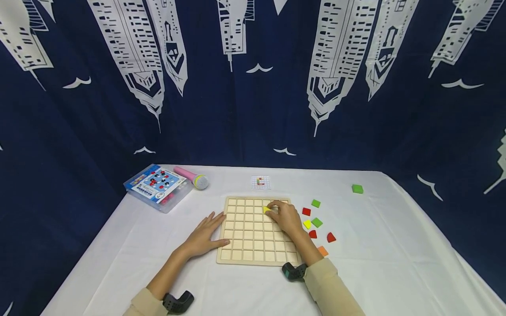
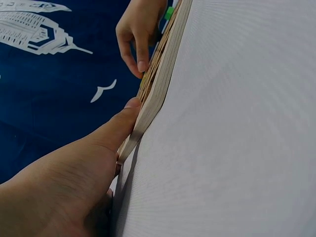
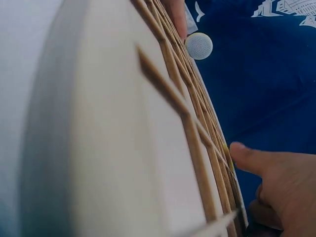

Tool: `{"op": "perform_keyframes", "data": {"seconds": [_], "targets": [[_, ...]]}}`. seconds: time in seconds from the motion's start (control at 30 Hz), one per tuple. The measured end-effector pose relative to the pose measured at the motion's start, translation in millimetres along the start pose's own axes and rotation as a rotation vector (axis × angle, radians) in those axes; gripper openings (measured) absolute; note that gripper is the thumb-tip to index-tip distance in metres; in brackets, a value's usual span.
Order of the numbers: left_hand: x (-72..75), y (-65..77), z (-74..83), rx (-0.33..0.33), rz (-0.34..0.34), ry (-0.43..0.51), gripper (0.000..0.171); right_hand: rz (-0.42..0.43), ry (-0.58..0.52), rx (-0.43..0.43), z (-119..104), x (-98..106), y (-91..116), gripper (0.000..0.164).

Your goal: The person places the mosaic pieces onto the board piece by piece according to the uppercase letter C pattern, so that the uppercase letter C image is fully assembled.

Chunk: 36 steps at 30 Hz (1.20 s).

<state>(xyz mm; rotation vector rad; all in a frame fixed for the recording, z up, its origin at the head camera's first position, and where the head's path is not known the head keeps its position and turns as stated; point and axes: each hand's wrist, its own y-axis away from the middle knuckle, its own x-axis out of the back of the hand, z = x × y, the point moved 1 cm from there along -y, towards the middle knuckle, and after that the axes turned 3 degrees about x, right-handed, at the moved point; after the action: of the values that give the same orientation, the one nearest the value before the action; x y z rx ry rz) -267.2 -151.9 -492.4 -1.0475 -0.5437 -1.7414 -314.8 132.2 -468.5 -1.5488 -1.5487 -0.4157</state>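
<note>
A wooden grid board [image 1: 247,231] with rows of square cells lies on the white table. My left hand [image 1: 203,235] rests at the board's left side, fingers spread and fairly straight, thumb tip over the edge. In the left wrist view, the thumb of that left hand [image 2: 106,133] lies along the board's rim. My right hand [image 1: 286,216] pinches a small yellow tile [image 1: 266,210] between thumb and fingers at an upper cell, right of the middle. Fingers partly cover the tile, hiding its full shape. A small card [image 1: 260,182] with a coloured pattern lies beyond the board.
Right of the board lie loose tiles: green [image 1: 317,222], red [image 1: 331,237], yellow [image 1: 307,224] and orange [image 1: 323,251]. A green block [image 1: 357,188] sits farther right. At the back left are a plastic box [image 1: 158,186] and a pink toy microphone [image 1: 191,177].
</note>
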Motion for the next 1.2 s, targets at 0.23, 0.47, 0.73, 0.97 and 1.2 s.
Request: {"op": "perform_keyframes", "data": {"seconds": [0.23,0.47,0.73,0.97,1.2], "targets": [[-0.6,2.0,3.0,-0.013,-0.003,0.0,0.085,0.042,-0.006,-0.037,16,33,8,0.031],[-0.9,0.9,-1.6,-0.008,0.007,0.0,0.086,0.102,0.044,-0.075,53,71,15,0.032],[-0.7,1.0,-1.3,-0.004,0.008,0.003,0.086,0.001,0.115,-0.135,87,72,23,0.043],[0.5,0.0,0.0,-0.011,0.008,-0.006,0.086,0.01,0.133,-0.167,88,71,22,0.036],[-1.0,-1.0,-0.8,-0.012,0.011,-0.007,0.086,0.061,0.059,-0.028,42,71,11,0.033]]}}
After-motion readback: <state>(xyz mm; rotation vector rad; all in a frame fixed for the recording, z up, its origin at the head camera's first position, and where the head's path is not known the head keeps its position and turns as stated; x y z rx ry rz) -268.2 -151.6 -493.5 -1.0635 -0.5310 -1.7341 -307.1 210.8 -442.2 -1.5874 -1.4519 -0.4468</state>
